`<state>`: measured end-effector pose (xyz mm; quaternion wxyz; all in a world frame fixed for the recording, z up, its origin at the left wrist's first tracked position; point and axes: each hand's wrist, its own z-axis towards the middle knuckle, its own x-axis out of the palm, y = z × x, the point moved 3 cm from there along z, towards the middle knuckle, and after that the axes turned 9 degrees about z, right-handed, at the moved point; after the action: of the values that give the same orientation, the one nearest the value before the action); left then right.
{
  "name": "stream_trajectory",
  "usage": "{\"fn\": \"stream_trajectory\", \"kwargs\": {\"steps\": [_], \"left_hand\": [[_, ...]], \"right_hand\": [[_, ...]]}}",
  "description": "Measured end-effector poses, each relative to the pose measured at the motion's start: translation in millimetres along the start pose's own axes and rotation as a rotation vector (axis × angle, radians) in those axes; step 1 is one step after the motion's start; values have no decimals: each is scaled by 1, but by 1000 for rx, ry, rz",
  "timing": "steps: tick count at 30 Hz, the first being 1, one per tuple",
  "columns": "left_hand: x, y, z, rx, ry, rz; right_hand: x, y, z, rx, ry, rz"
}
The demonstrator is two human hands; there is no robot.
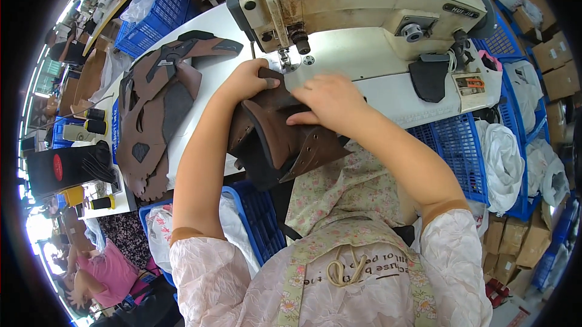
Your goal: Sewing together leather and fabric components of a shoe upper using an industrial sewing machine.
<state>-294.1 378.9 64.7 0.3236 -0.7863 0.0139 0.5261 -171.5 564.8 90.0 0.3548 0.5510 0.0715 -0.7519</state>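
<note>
A brown leather shoe upper with eyelet holes and a dark lining hangs over the near edge of the table, just below the needle area of the sewing machine. My left hand is closed on its far left edge, close to the presser foot. On the right side of the upper my right hand grips the leather, thumb stretched along it; its fingers are slightly blurred and partly hidden. More brown and black shoe uppers lie in an overlapping pile on the left of the white table.
Blue crates stand at the far left, under the table and at the right. White bundles sit beside the right crate. A black flap hangs below the machine. Thread spools stand left; another person sits lower left.
</note>
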Motion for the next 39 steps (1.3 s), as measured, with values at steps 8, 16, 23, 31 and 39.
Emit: {"fn": "stream_trajectory", "kwargs": {"steps": [8, 16, 23, 31, 39], "left_hand": [[1, 1, 6, -46, -57, 92], [5, -18, -8, 203, -380, 437], [-1, -46, -43, 80, 172, 462], [-14, -37, -57, 470, 130, 518], [-15, -65, -47, 211, 332, 677]], "right_hand": [[16, -6, -1, 71, 243, 238], [24, -16, 2, 205, 387, 317], [21, -20, 5, 237, 487, 318], [24, -19, 13, 136, 457, 290], [29, -17, 11, 150, 532, 252]]}}
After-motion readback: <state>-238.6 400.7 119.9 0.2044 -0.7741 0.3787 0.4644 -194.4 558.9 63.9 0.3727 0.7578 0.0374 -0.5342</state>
